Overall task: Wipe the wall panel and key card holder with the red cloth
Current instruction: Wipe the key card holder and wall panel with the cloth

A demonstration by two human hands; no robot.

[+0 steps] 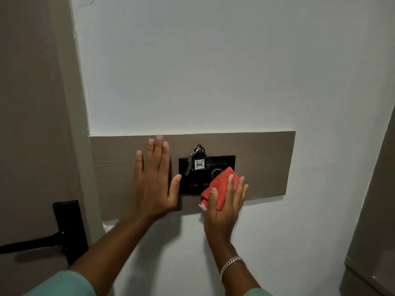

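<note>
A wide brown wall panel runs across the white wall. Set in its middle is the black key card holder, with a key and a tag marked 406 hanging in its slot. My right hand presses the folded red cloth flat against the holder's lower right corner, fingers spread over the cloth. My left hand lies flat on the panel just left of the holder, fingers apart, thumb touching the holder's left edge. The cloth hides part of the holder's dial and lower right edge.
At the left stands a brown door with a black lever handle on a black plate. A grey-brown cabinet or door edge stands at the right. White wall extends above and below the panel.
</note>
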